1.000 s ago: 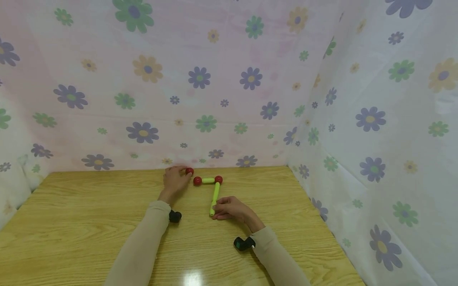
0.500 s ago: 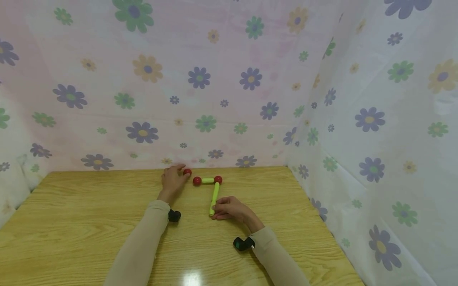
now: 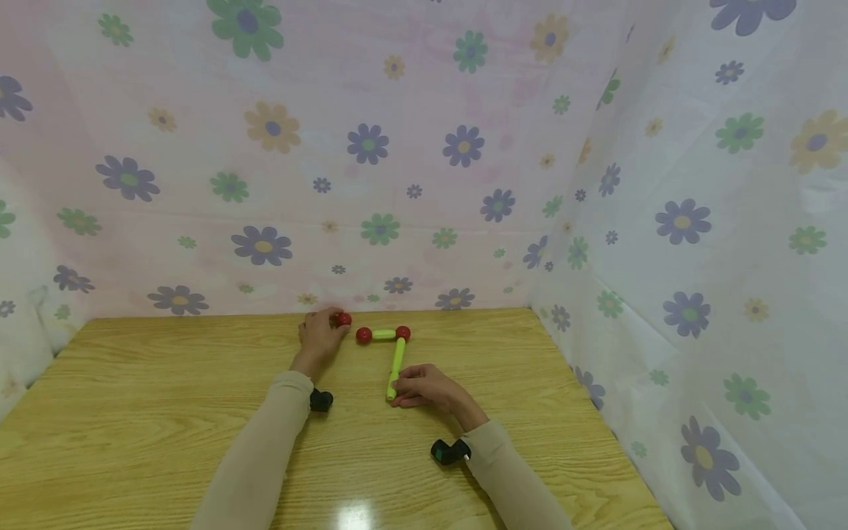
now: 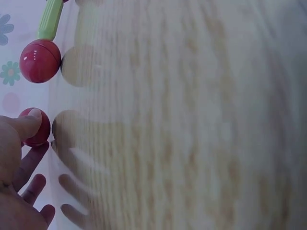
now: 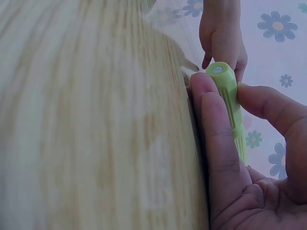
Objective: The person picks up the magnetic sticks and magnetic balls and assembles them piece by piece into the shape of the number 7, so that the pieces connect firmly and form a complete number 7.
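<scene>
Near the table's back edge my left hand (image 3: 320, 335) pinches a loose red ball (image 3: 344, 319); the left wrist view shows the thumb lying over this ball (image 4: 41, 127). Just right of it, apart, sits a second red ball (image 3: 364, 336). A short yellow-green rod (image 3: 383, 334) joins that one to a third red ball (image 3: 403, 333). From this corner a longer yellow-green stick (image 3: 397, 357) runs toward me. My right hand (image 3: 430, 386) pinches its near end between thumb and fingers. A small silvery disc shows in the stick's end face (image 5: 217, 70).
Everything lies on a wood-grain table (image 3: 165, 397). A flower-patterned cloth (image 3: 424, 206) hangs right behind the back edge, and another stretch of it runs along the right side. Each wrist wears a black camera mount (image 3: 450, 451).
My left hand has drawn the loose ball slightly left, farther from the joined pieces, and its raised index finger has come down on the ball. My right hand and the stick hold still.
</scene>
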The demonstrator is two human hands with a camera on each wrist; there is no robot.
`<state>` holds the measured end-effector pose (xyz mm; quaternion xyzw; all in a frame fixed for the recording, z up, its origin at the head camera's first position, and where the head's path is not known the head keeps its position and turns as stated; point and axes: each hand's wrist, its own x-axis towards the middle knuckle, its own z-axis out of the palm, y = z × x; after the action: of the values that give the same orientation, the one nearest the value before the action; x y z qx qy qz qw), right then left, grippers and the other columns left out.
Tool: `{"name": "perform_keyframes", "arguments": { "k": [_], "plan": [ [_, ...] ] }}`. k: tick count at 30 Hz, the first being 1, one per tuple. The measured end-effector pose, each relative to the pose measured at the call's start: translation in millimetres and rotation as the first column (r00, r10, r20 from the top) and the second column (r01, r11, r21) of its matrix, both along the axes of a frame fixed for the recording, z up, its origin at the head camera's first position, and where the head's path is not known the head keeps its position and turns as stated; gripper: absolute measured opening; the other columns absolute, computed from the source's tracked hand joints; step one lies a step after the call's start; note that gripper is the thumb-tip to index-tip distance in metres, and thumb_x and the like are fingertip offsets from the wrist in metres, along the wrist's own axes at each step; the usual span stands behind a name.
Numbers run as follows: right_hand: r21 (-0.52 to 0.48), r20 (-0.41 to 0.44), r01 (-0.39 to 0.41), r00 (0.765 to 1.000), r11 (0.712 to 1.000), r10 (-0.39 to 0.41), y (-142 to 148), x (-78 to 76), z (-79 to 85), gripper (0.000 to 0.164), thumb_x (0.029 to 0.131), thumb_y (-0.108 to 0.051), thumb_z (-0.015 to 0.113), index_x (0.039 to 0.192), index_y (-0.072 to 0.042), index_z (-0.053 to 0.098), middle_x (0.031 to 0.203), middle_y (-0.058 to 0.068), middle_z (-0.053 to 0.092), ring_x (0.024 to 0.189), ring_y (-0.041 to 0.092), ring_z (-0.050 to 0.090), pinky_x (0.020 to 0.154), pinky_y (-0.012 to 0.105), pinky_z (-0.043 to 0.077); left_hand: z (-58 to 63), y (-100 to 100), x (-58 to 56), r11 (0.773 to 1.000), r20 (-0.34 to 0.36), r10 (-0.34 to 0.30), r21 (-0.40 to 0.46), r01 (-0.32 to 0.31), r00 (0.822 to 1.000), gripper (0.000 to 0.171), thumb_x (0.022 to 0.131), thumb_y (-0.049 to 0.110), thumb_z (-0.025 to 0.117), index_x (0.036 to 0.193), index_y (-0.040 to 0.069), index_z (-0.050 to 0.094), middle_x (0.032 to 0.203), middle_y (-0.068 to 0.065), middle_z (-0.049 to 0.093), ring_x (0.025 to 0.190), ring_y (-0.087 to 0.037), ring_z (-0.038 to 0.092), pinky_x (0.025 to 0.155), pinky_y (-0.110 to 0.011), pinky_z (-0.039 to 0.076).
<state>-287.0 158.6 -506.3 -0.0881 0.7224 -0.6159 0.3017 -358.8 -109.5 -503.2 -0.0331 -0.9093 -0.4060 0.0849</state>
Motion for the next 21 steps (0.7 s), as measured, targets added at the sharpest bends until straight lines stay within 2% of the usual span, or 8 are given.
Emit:
{"name": "perform_keyframes", "arguments": {
  "k": [3,6,10,13,17,21],
  "plan": [
    [-0.002,-0.002,-0.001,1.000,1.000,0.001,-0.2,0.3,0.5,0.029,0.099,-0.017,0.066,0.120,0.002,0.062,0.092,0.008,0.076,0.084,0.015,0.075,0.072,0.022,0.062,-0.6,-1.1,-0.6,0.999,-0.025,-0.008,0.049,0.009,1.000,0.041,0.100,0.019,0.067,0.136,0.001,0.060,0.125,-0.023,0.065,0.131,-0.046,0.040,0.113,-0.061,0.024],
    [0.001,-0.003,-0.003,1.000,1.000,0.003,-0.2,0.5,0.6,0.030,0.099,-0.017,0.066,0.122,0.003,0.061,0.093,0.009,0.076,0.084,0.015,0.075,0.073,0.022,0.062,0.6,-1.6,-0.9,0.988,-0.048,-0.035,0.148,0.042,0.998,0.038,0.100,0.014,0.065,0.135,-0.001,0.058,0.124,-0.024,0.064,0.122,-0.041,0.050,0.110,-0.054,0.037],
    [0.002,-0.004,-0.011,1.000,1.000,0.011,-0.3,0.4,1.3,0.030,0.100,-0.016,0.065,0.122,0.003,0.060,0.094,0.009,0.074,0.084,0.015,0.075,0.072,0.022,0.062,3.0,-1.4,-2.2,0.942,-0.051,-0.073,0.326,0.085,0.996,0.034,0.102,0.009,0.062,0.133,-0.002,0.058,0.124,-0.022,0.061,0.108,-0.033,0.057,0.092,-0.042,0.052],
    [0.001,-0.004,-0.015,1.000,1.000,0.015,0.1,-0.1,1.9,0.028,0.100,-0.016,0.065,0.121,0.003,0.060,0.093,0.010,0.074,0.084,0.015,0.075,0.071,0.021,0.061,4.4,0.1,-2.2,0.903,-0.046,-0.089,0.419,0.100,0.995,0.033,0.102,0.009,0.062,0.132,-0.004,0.058,0.124,-0.023,0.060,0.109,-0.033,0.058,0.088,-0.034,0.053],
    [0.002,-0.005,-0.023,1.000,1.000,0.023,0.5,-0.1,2.4,0.028,0.100,-0.017,0.065,0.120,0.002,0.060,0.093,0.010,0.074,0.084,0.015,0.075,0.071,0.021,0.061,3.3,1.2,0.7,0.872,-0.014,-0.098,0.480,0.093,0.995,0.037,0.102,0.011,0.063,0.134,-0.005,0.056,0.127,-0.025,0.059,0.114,-0.038,0.060,0.088,-0.029,0.055],
    [0.006,-0.008,-0.027,1.000,1.000,0.027,0.6,-0.2,1.2,0.029,0.100,-0.018,0.066,0.119,0.002,0.060,0.093,0.010,0.074,0.083,0.015,0.075,0.071,0.021,0.062,1.0,1.3,5.9,0.846,0.054,-0.098,0.530,0.054,0.994,0.040,0.103,0.014,0.063,0.138,-0.004,0.054,0.132,-0.025,0.057,0.120,-0.038,0.059,0.094,-0.033,0.055]
  ]
}}
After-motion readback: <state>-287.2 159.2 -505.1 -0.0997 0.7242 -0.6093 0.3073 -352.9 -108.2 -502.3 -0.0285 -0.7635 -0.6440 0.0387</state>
